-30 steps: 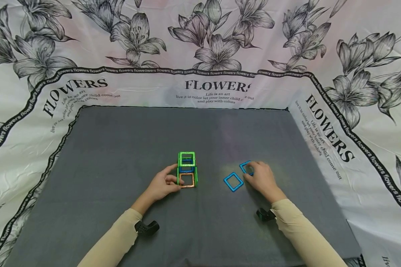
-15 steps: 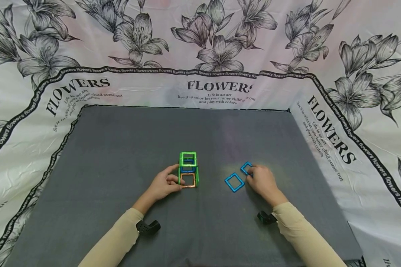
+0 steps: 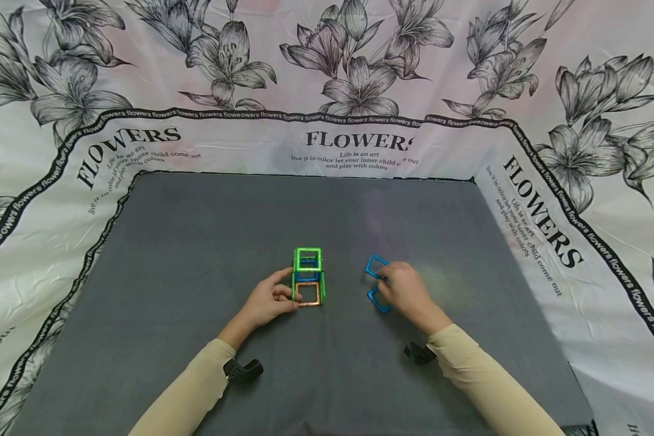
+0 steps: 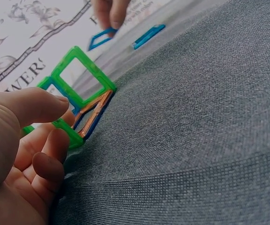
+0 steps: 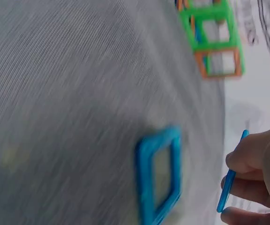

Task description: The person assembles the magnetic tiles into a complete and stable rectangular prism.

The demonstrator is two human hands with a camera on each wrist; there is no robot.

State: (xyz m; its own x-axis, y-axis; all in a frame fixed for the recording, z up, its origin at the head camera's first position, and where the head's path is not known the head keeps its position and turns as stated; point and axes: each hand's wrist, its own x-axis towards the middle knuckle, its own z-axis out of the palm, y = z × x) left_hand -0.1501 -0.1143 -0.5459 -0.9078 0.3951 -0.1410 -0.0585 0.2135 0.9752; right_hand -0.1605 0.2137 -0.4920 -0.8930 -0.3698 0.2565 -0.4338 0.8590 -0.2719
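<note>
My left hand [image 3: 268,298] grips the left side of a small open structure of magnetic tiles [image 3: 307,270], thumb at the near side. Square frames in green, orange and blue make it up; in the left wrist view the green tile [image 4: 93,68] stands upright beside the orange tile [image 4: 95,111]. Between thumb and fingers, my right hand [image 3: 410,295] pinches a blue square magnetic tile [image 5: 226,192], held up off the cloth. A second blue tile [image 5: 146,178] lies flat below that hand, partly covered by it in the head view.
Grey cloth [image 3: 223,230] covers the table. Around it runs a white, flower-printed sheet [image 3: 240,151] with black lettering. Dark wrist devices [image 3: 243,370] sit on both sleeves.
My right hand has lifted the blue tile and carried it left, over the other blue tile's place. My left hand keeps its grip on the structure, almost unmoved.
</note>
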